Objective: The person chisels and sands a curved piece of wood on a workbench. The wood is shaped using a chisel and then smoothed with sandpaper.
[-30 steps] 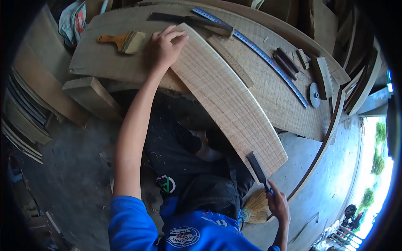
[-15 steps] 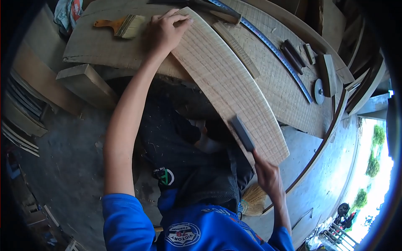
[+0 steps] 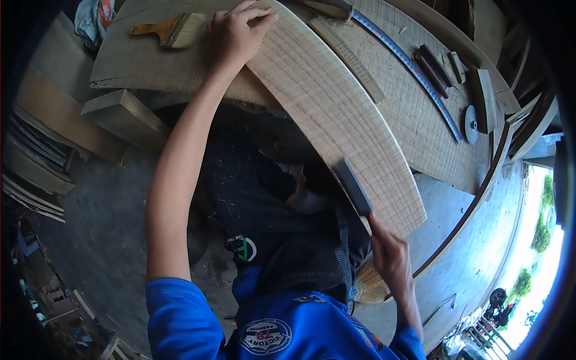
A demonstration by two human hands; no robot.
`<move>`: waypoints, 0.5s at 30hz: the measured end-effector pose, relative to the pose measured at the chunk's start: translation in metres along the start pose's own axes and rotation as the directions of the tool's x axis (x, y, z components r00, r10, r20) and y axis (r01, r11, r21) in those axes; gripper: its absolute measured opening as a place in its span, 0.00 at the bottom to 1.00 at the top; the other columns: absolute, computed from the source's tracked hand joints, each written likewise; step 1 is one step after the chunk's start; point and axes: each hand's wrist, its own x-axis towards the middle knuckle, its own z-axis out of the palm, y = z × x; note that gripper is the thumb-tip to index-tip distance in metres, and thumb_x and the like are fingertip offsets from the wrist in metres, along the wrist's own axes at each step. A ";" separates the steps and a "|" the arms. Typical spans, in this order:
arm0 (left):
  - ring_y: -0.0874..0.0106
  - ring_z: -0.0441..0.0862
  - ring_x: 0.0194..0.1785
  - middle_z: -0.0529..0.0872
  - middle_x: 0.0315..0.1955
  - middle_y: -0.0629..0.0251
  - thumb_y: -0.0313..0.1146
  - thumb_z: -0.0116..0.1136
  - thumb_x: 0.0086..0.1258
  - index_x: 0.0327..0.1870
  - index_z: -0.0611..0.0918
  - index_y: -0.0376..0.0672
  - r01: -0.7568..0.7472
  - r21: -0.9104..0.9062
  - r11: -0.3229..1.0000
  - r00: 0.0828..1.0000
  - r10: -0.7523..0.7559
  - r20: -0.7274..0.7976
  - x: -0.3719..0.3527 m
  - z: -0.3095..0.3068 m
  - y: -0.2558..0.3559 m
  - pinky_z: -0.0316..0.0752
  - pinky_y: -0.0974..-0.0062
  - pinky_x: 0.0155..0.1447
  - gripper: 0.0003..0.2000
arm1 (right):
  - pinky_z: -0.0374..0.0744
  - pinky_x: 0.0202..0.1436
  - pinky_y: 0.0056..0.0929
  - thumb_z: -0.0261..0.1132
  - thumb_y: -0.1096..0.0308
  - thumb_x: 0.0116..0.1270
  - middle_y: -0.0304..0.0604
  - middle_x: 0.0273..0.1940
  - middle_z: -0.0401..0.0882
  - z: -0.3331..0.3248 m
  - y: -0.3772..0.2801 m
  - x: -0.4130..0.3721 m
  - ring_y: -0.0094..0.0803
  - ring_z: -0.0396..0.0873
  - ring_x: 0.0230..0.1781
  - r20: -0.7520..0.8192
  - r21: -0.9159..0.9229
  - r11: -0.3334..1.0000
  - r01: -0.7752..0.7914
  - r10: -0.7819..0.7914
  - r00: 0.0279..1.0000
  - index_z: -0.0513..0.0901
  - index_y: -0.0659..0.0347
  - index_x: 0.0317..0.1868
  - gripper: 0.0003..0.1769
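A long pale wooden board [image 3: 336, 108] with fine cross lines lies slanted, its upper end on the workbench and its lower end out over my lap. My left hand [image 3: 240, 33] holds down that upper end, thumb and fingers over the edge. Closed around the end of a flat dark-grey file [image 3: 353, 187], my right hand [image 3: 391, 255] keeps it on the board's near edge, close to the lower end. The file's grip is hidden in my fingers. Left of my left hand lies a paintbrush [image 3: 171, 31] with an orange handle.
On the plank bench top [image 3: 420, 129] are a blue metal ruler [image 3: 414, 75], a dotted wooden strip [image 3: 348, 57], a grey disc [image 3: 471, 124] and several small blocks. A wooden block [image 3: 123, 117] juts out at the left. A straw broom [image 3: 369, 285] is near my right forearm.
My right hand and the file have shifted slightly right along the board's near edge. The view has moved a little; my left hand stays on the board's upper end.
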 end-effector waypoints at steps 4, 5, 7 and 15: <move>0.58 0.79 0.45 0.82 0.43 0.55 0.37 0.63 0.57 0.33 0.84 0.37 -0.031 0.123 0.992 0.997 0.039 -0.060 -0.002 0.001 0.006 0.72 0.64 0.48 0.12 | 0.73 0.26 0.37 0.60 0.78 0.58 0.48 0.19 0.71 -0.004 -0.009 -0.016 0.40 0.75 0.19 0.041 -0.023 0.988 -0.153 0.154 0.987 0.71 0.51 0.60 0.28; 0.58 0.79 0.44 0.82 0.42 0.54 0.37 0.63 0.57 0.33 0.84 0.37 -0.001 0.111 0.994 1.000 0.004 -0.028 0.003 -0.003 0.010 0.72 0.64 0.48 0.11 | 0.72 0.26 0.36 0.59 0.78 0.59 0.49 0.19 0.70 -0.005 -0.005 -0.014 0.40 0.74 0.18 0.037 -0.012 0.991 -0.134 0.135 0.990 0.72 0.51 0.60 0.27; 0.58 0.78 0.45 0.82 0.42 0.54 0.35 0.63 0.57 0.33 0.83 0.36 -0.032 -0.030 0.999 0.999 0.031 -0.009 0.001 0.006 -0.009 0.72 0.66 0.48 0.11 | 0.72 0.26 0.36 0.60 0.77 0.59 0.49 0.19 0.70 -0.002 0.002 -0.014 0.40 0.74 0.18 0.007 0.047 0.995 -0.093 0.092 0.996 0.72 0.51 0.60 0.26; 0.60 0.77 0.50 0.81 0.45 0.51 0.36 0.62 0.59 0.36 0.83 0.33 0.069 -0.007 0.998 0.996 -0.068 0.053 0.002 0.005 0.002 0.71 0.67 0.53 0.13 | 0.71 0.24 0.40 0.60 0.71 0.61 0.47 0.17 0.69 0.017 0.009 -0.010 0.42 0.72 0.17 -0.038 0.073 0.996 0.044 -0.041 0.998 0.69 0.47 0.62 0.27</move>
